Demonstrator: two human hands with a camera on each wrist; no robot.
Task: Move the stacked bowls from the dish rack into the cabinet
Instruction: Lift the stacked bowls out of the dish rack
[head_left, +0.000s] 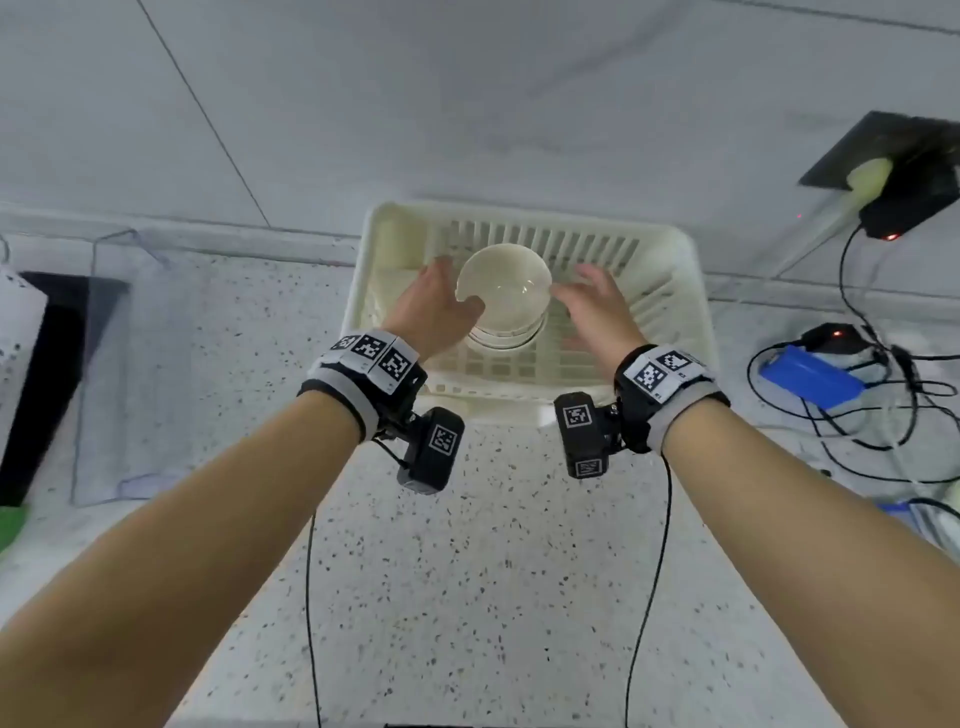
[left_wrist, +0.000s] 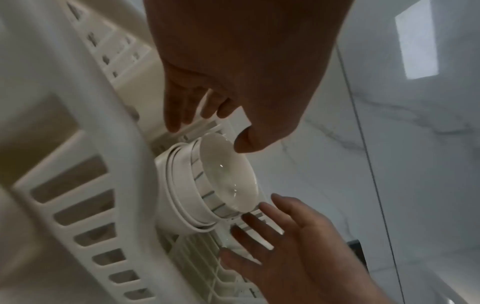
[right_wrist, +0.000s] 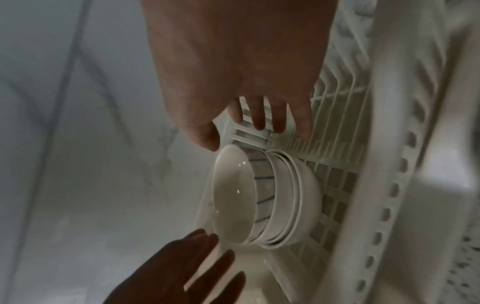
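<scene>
From the head view, both forearms reach forward over a speckled counter (head_left: 467, 571) into a white dish rack (head_left: 675, 291) that stands against the wall. A stack of white bowls (head_left: 506, 291) sits in the middle of the rack. The left hand (head_left: 434, 306) is at the stack's left side with its thumb lying over the near rim of the top bowl, while the right hand (head_left: 592, 306) hangs just to the right of the stack, fingers spread and relaxed, apart from the bowls. Both wrists wear bands with black-and-white markers and a small camera underneath. To the right lie a blue pack (head_left: 810, 379) and black cables (head_left: 883, 415).

The left wrist view shows what the head view hides: the stack of bowls (left_wrist: 207, 185) is several bowls deep, the upper one sitting higher with ribbed sides. The left hand (left_wrist: 233, 82) is wide open above it, fingers pointing down toward the rack (left_wrist: 78, 185), thumb tip just beside the top rim; whether it touches is unclear. The right hand (left_wrist: 285, 242) is open at the far side, fingertips near the lower bowls.

The right wrist view confirms the right hand (right_wrist: 246, 82) holds nothing: fingers straight against the slatted rack (right_wrist: 389, 144), thumb just beside the top rim of the bowls (right_wrist: 259, 195). The left hand (right_wrist: 182, 271) appears dark below, fingers spread.
</scene>
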